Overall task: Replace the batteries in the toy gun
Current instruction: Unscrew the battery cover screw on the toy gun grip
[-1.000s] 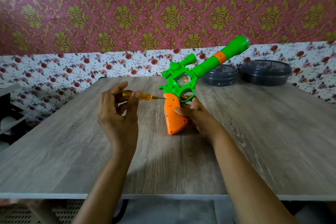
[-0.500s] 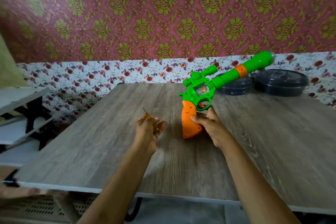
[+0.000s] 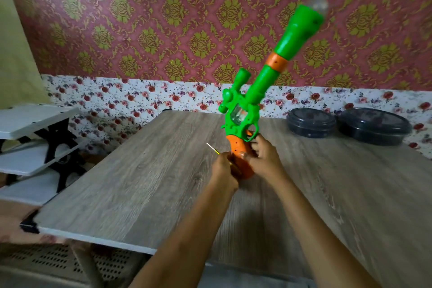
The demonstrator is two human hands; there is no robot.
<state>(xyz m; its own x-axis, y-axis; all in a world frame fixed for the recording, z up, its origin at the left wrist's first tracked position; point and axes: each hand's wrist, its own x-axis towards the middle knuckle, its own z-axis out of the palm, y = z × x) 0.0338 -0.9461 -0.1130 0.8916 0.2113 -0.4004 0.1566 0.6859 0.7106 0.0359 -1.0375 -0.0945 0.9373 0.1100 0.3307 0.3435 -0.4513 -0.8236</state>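
Observation:
The green toy gun (image 3: 247,110) with an orange grip (image 3: 240,154) stands tilted on the wooden table (image 3: 140,184), barrel pointing up and to the right. My right hand (image 3: 264,159) grips the orange handle from the right. My left hand (image 3: 223,167) presses against the handle's left side and holds a small yellow screwdriver (image 3: 213,148), whose thin shaft sticks up and left. The handle's base is hidden between both hands.
Two dark round lidded containers (image 3: 311,123) (image 3: 374,128) sit at the table's back right against the flowered wall. A white shelf unit with black brackets (image 3: 35,138) stands to the left of the table. The table's near-left edge (image 3: 93,238) is close.
The gun has been tipped more upright, barrel raised. My left hand, still holding the screwdriver, moved right from beside the gun onto the orange handle. The camera shifted left.

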